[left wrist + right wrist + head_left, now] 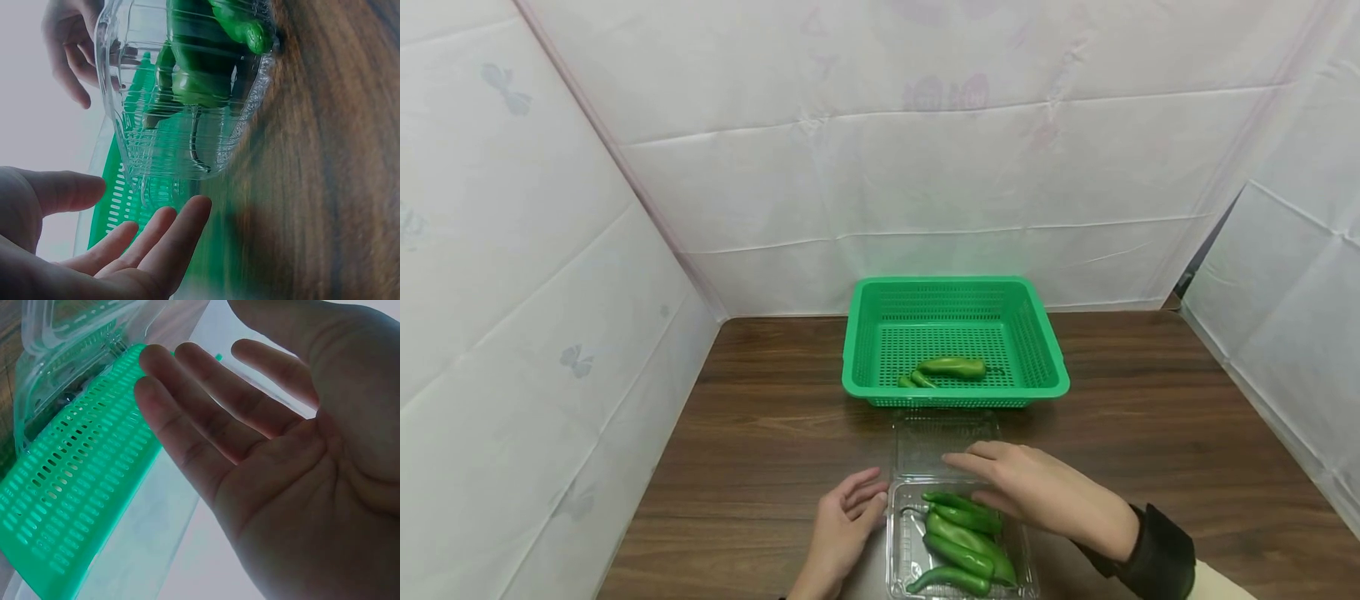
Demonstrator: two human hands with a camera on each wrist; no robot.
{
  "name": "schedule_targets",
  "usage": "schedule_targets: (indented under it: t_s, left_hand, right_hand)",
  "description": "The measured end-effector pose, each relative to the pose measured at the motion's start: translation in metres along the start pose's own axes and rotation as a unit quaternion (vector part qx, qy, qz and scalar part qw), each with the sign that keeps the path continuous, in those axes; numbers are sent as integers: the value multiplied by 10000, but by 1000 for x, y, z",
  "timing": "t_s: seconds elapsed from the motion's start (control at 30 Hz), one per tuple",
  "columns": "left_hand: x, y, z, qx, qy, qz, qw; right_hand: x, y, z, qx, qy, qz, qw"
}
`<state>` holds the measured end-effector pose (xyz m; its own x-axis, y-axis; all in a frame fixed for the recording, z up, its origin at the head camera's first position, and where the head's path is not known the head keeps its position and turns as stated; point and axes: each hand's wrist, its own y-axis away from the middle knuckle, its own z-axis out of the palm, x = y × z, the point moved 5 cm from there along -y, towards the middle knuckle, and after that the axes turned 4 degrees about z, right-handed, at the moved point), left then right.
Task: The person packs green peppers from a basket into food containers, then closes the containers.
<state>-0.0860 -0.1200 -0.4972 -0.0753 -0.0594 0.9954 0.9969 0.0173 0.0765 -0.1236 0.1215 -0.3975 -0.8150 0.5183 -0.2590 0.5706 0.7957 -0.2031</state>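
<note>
probably for reach, boxed peppers point(977, 543) sit near left hand point(841, 531) and right hand point(1033, 485), both loose, gripping nothing.

Free room over tabletop point(730, 500) left of left hand point(844, 522); rightward, clear container point(910, 548) in the way

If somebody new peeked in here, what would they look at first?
Probably the bright green basket at the back of the brown table, with a few peppers inside. Next might come the shiny green peppers in the clear box in front of it. The left hand and right hand are on either side of that box.
</note>
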Motion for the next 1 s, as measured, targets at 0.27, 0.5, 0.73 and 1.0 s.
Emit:
schedule_targets:
  t_s: [0.27, 0.5, 0.73, 1.0]
  left_hand:
    - [4, -1, -1, 25, 61, -31, 10000]
    - [8, -4, -3, 56, -9, 4, 10000]
    - [11, -6, -6, 115, -64, 7, 9999]
    - [15, -9, -9, 181, -102, 61, 9998]
  right_hand:
    - [4, -8, -10, 346, 329, -89, 9988]
    - [14, -16, -22, 647, 438, -74, 9969]
    - [23, -25, -27, 706, 415, -11, 9966]
    - [32, -32, -32, 636, 394, 198, 9970]
